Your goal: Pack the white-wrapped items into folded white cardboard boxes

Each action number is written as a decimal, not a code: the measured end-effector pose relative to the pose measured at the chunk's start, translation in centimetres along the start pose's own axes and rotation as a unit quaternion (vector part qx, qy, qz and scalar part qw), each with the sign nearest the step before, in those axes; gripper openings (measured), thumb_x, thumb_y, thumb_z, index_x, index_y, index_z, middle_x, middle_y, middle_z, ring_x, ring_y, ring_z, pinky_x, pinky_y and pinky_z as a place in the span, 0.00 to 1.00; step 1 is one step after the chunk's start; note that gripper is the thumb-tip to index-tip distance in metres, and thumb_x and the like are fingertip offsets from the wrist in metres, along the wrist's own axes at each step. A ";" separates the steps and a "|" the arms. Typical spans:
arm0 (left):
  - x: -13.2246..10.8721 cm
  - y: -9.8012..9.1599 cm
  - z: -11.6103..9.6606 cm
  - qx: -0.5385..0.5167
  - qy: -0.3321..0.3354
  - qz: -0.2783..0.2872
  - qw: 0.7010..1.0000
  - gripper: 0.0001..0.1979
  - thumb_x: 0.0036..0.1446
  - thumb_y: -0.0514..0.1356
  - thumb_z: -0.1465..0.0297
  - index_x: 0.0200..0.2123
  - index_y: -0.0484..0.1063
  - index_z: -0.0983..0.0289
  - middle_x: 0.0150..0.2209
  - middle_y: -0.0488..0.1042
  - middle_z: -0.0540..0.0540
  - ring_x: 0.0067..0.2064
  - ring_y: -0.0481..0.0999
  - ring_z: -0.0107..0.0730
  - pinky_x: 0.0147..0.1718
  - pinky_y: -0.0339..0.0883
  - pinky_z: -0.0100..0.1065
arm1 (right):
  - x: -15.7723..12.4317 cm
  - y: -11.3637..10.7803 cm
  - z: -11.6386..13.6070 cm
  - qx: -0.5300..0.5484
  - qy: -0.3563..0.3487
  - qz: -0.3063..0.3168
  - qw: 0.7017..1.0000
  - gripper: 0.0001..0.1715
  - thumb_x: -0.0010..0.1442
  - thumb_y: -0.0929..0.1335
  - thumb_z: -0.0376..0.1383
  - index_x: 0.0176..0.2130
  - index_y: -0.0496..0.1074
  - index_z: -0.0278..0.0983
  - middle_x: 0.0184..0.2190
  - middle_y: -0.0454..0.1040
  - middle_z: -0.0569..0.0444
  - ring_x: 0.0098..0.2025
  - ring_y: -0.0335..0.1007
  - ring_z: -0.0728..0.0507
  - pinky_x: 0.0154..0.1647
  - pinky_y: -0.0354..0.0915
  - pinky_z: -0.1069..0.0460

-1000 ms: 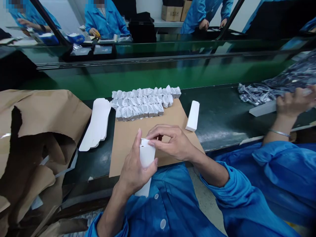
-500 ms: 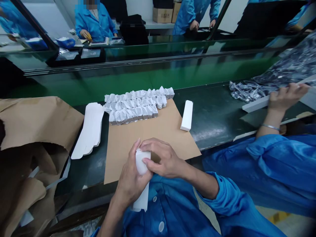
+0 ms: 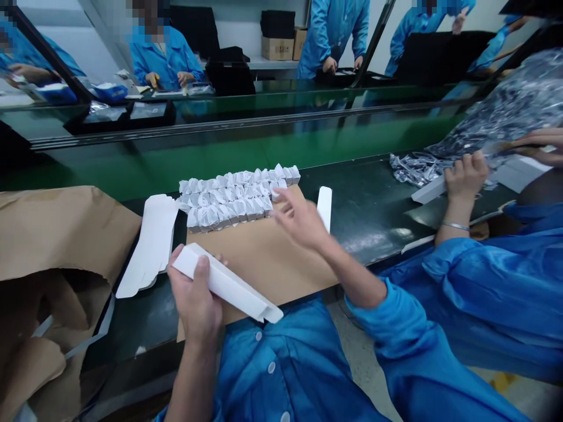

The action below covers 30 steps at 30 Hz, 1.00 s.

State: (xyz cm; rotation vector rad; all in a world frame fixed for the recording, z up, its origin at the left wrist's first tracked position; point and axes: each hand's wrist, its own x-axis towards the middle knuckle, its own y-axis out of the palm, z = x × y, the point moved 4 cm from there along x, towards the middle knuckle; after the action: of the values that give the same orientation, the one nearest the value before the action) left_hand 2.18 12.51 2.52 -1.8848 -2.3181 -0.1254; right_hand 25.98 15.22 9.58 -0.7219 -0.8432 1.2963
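My left hand [image 3: 196, 296] is closed round a long white carton [image 3: 233, 287], which lies tilted across it with one end pointing down to the right. My right hand [image 3: 301, 218] is open, fingers spread, holding nothing. It hovers over the brown cardboard sheet [image 3: 268, 258], close to the right end of the rows of small white wrapped pieces [image 3: 235, 196]. A second white carton [image 3: 324, 206] lies just right of that hand on the dark bench.
A stack of flat white carton blanks [image 3: 149, 243] lies left of the cardboard. Crumpled brown paper [image 3: 57, 246] fills the left side. At right a co-worker's hand [image 3: 466, 176] holds a white carton beside crinkled plastic bags [image 3: 497, 117]. A green conveyor [image 3: 246, 146] runs behind.
My right hand has let go of the carton's top and reached forward toward the wrapped pieces. My left hand has tipped the carton from upright to slanting.
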 end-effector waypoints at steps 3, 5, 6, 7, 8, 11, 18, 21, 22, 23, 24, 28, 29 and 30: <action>1.9 0.1 2.2 -0.003 -0.001 -0.012 1.000 0.20 0.67 0.48 0.61 0.60 0.56 0.57 0.51 0.71 0.60 0.52 0.77 0.39 0.50 0.73 0.45 | 5.7 -1.5 -3.8 -0.106 0.077 -0.003 0.991 0.27 0.63 0.67 0.36 0.59 0.65 0.32 0.52 0.74 0.38 0.53 0.71 0.32 0.52 0.65 0.41; 2.2 -0.4 2.9 0.026 0.010 -0.015 0.999 0.20 0.66 0.50 0.61 0.59 0.58 0.57 0.53 0.70 0.60 0.56 0.73 0.41 0.54 0.69 0.47 | 8.0 -0.9 -5.5 -0.126 0.085 0.020 0.988 0.27 0.58 0.71 0.36 0.55 0.68 0.31 0.48 0.76 0.39 0.51 0.72 0.32 0.50 0.66 0.42; 2.1 -0.9 3.0 0.039 0.014 -0.015 0.999 0.21 0.64 0.53 0.61 0.59 0.59 0.57 0.55 0.69 0.60 0.60 0.70 0.43 0.57 0.66 0.50 | 8.7 -0.4 -6.2 -0.135 0.087 0.027 0.987 0.27 0.58 0.71 0.37 0.55 0.68 0.32 0.48 0.76 0.40 0.50 0.73 0.33 0.49 0.66 0.43; 1.9 -1.5 2.7 0.063 0.022 -0.016 0.998 0.24 0.62 0.57 0.61 0.60 0.60 0.58 0.59 0.65 0.62 0.64 0.64 0.46 0.61 0.60 0.53 | 9.0 0.2 -6.6 -0.143 0.087 0.027 0.985 0.28 0.59 0.70 0.38 0.56 0.67 0.32 0.48 0.76 0.42 0.50 0.73 0.35 0.48 0.67 0.43; 1.8 -2.3 2.3 0.106 0.037 -0.019 0.994 0.27 0.59 0.60 0.61 0.61 0.60 0.59 0.64 0.60 0.63 0.67 0.58 0.49 0.64 0.54 0.55 | 9.2 0.8 -6.9 -0.151 0.086 0.023 0.985 0.28 0.60 0.69 0.39 0.58 0.66 0.33 0.49 0.76 0.42 0.49 0.73 0.36 0.48 0.67 0.44; 1.5 -3.7 0.0 0.288 0.145 0.046 0.945 0.37 0.57 0.62 0.61 0.67 0.53 0.62 0.70 0.49 0.67 0.71 0.45 0.53 0.66 0.44 0.58 | 9.3 1.5 -7.5 -0.167 0.090 0.001 0.982 0.24 0.62 0.66 0.37 0.56 0.67 0.32 0.48 0.76 0.41 0.49 0.73 0.34 0.46 0.65 0.45; 2.1 -1.9 -0.1 0.446 0.305 0.394 0.744 0.34 0.55 0.64 0.62 0.64 0.59 0.55 0.62 0.68 0.59 0.63 0.66 0.50 0.62 0.56 0.55 | 6.6 -1.1 -8.2 -0.176 0.071 -0.008 0.982 0.17 0.63 0.61 0.31 0.47 0.74 0.32 0.45 0.78 0.43 0.47 0.73 0.38 0.44 0.63 0.50; 2.8 -1.6 0.6 0.463 0.323 0.393 0.726 0.24 0.56 0.63 0.62 0.57 0.69 0.55 0.51 0.76 0.58 0.52 0.74 0.48 0.52 0.66 0.48 | 3.1 -1.3 -7.5 -0.166 0.008 0.039 0.985 0.13 0.60 0.65 0.31 0.43 0.76 0.39 0.46 0.78 0.54 0.48 0.72 0.44 0.46 0.63 0.54; 2.8 -1.6 0.8 0.470 0.336 0.386 0.720 0.23 0.57 0.62 0.60 0.55 0.71 0.56 0.48 0.77 0.58 0.48 0.75 0.47 0.48 0.68 0.46 | 2.1 -1.2 -7.1 -0.164 -0.003 0.048 0.985 0.12 0.61 0.65 0.32 0.42 0.76 0.41 0.47 0.78 0.56 0.49 0.72 0.45 0.47 0.63 0.54; 2.8 -1.7 0.9 0.477 0.352 0.377 0.712 0.22 0.57 0.62 0.58 0.54 0.72 0.57 0.46 0.78 0.58 0.46 0.75 0.47 0.43 0.69 0.44 | 1.3 -1.1 -6.8 -0.166 -0.005 0.047 0.985 0.12 0.62 0.65 0.33 0.43 0.76 0.41 0.47 0.78 0.55 0.50 0.71 0.44 0.48 0.63 0.54; 2.7 -1.9 0.9 0.483 0.368 0.367 0.705 0.22 0.58 0.60 0.55 0.53 0.72 0.57 0.44 0.78 0.58 0.45 0.75 0.46 0.40 0.70 0.42 | 0.9 -0.9 -6.5 -0.170 0.002 0.038 0.985 0.13 0.64 0.63 0.34 0.45 0.75 0.40 0.48 0.77 0.53 0.50 0.71 0.43 0.49 0.63 0.52; 2.1 -2.7 0.6 0.480 0.414 0.323 0.703 0.21 0.60 0.58 0.55 0.51 0.73 0.60 0.41 0.78 0.58 0.42 0.76 0.44 0.32 0.67 0.37 | 1.8 1.0 -5.5 -0.193 0.044 0.010 0.980 0.19 0.65 0.65 0.42 0.48 0.73 0.31 0.45 0.77 0.38 0.50 0.70 0.34 0.49 0.64 0.44; 1.9 -3.0 0.4 0.476 0.423 0.311 0.705 0.20 0.60 0.59 0.56 0.51 0.74 0.59 0.41 0.79 0.58 0.42 0.77 0.43 0.33 0.67 0.37 | 2.4 1.6 -5.3 -0.193 0.044 0.014 0.980 0.18 0.62 0.68 0.41 0.46 0.74 0.30 0.44 0.77 0.37 0.50 0.70 0.33 0.49 0.64 0.44; 1.7 -3.4 0.2 0.474 0.433 0.297 0.707 0.19 0.60 0.59 0.57 0.51 0.74 0.59 0.41 0.79 0.58 0.42 0.77 0.42 0.34 0.67 0.37 | 2.8 2.2 -5.0 -0.191 0.042 0.019 0.981 0.17 0.60 0.70 0.39 0.45 0.74 0.29 0.43 0.77 0.36 0.49 0.71 0.32 0.49 0.64 0.44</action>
State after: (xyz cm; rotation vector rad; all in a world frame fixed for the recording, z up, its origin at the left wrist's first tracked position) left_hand -1.47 13.52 2.72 -1.3821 -0.7730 0.1933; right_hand 29.30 18.37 5.51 -1.0922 -1.0256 1.1399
